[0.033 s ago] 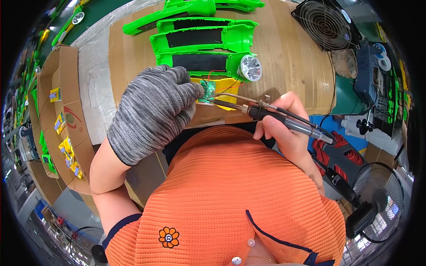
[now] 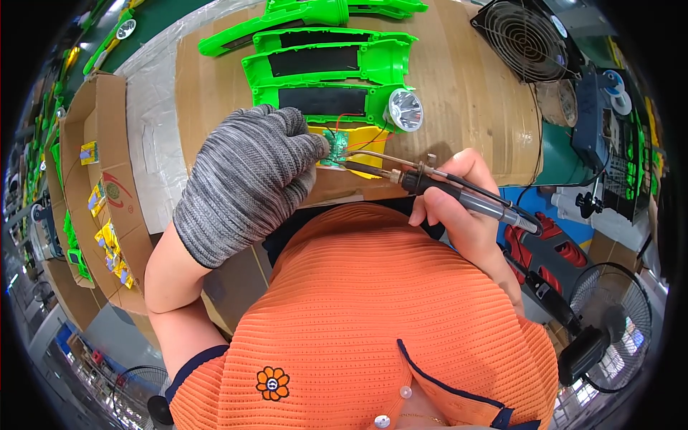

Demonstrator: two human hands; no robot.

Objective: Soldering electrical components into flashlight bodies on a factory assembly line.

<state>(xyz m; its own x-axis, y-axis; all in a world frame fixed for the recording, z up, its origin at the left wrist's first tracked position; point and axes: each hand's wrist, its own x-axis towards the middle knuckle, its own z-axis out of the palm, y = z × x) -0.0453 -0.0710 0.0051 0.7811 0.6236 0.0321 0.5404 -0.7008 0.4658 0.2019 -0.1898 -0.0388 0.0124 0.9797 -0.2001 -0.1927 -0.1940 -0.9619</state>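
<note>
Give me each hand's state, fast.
Left hand: gloved, closed on the small green circuit board.
Right hand: bare, closed on the soldering iron.

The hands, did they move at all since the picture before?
No, nothing visibly changed. The gloved left hand holds the little green board just as before, and the bare right hand keeps the soldering iron tip at it. The green shells lie where they were.
</note>
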